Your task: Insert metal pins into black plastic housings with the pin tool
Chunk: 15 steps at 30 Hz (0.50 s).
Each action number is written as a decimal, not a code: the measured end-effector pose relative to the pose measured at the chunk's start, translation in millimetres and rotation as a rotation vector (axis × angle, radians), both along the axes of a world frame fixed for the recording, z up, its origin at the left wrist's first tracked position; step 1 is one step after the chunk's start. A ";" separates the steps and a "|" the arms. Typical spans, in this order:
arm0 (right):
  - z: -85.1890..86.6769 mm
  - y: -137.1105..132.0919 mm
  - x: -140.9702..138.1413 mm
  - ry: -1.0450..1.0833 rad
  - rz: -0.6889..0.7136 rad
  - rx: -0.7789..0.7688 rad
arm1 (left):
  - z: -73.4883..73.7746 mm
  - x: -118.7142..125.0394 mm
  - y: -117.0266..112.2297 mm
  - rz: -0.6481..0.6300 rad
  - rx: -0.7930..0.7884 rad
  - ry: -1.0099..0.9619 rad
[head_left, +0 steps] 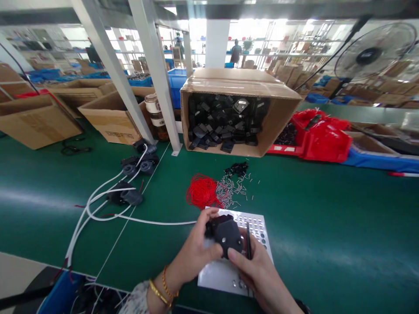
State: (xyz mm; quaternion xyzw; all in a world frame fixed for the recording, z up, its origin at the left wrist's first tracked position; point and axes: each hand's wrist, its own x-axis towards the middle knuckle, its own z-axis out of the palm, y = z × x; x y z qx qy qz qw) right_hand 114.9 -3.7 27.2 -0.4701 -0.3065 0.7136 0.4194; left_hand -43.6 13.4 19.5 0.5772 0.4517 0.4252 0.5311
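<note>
Both my hands hold a small black plastic part (226,234) above a white perforated plate (258,226) lying on the green table. My left hand (196,250) grips the part from the left with fingers curled round it. My right hand (258,274) presses its thumb on the part's front and also holds a thin dark tool (248,240) upright between the fingers. Just beyond the plate lie a bunch of red rings (202,192), a scatter of small metal pins (234,189) and a small heap of black bits (238,168).
A cardboard box on its side (281,109) is full of black parts. Black parts on white cables (126,196) lie at left. Red bins (324,139) stand at right, cardboard boxes (36,117) at back left, a fan (373,54) at far right. A person stands far back.
</note>
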 end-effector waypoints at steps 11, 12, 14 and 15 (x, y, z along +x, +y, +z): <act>1.1 1.5 -9.6 -0.104 -0.006 0.039 | 13.0 -2.7 15.3 0.080 -0.067 0.014; 0.9 1.2 -9.8 -0.120 0.007 0.034 | 12.6 -3.4 14.1 0.079 -0.069 0.004; 0.8 0.0 -10.0 -0.158 0.037 0.017 | 11.9 -4.2 12.4 0.081 -0.069 -0.008; 0.7 -0.7 -10.1 -0.179 0.050 0.009 | 11.6 -4.2 12.1 0.080 -0.068 -0.007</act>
